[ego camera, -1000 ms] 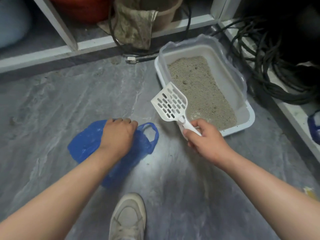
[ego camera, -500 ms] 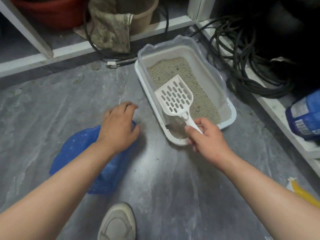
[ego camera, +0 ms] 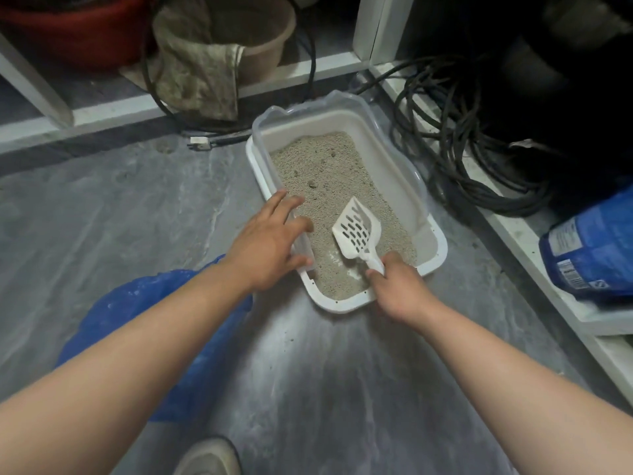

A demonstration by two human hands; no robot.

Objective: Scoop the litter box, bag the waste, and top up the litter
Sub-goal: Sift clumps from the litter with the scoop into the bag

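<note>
A white litter box (ego camera: pixel 435 234) with a clear rim guard sits on the grey floor, filled with pale grey litter (ego camera: pixel 329 180). My right hand (ego camera: pixel 397 286) grips the handle of a white slotted scoop (ego camera: pixel 356 231), whose blade hangs just over the litter near the box's front end. My left hand (ego camera: pixel 267 248) rests with spread fingers on the box's left rim. A blue plastic bag (ego camera: pixel 137 310) lies flat on the floor under my left forearm, partly hidden by it.
A blue litter bag (ego camera: pixel 596 248) lies on a low white shelf at the right. Black coiled cables (ego camera: pixel 462 145) lie behind the box. A tan tub (ego camera: pixel 253 32) with a dirty cloth and a red tub (ego camera: pixel 68 32) stand on the back shelf. My shoe (ego camera: pixel 209 457) is at the bottom edge.
My left hand let go of the blue bag and moved right onto the litter box rim. My right hand carried the scoop down into the box, over the litter.
</note>
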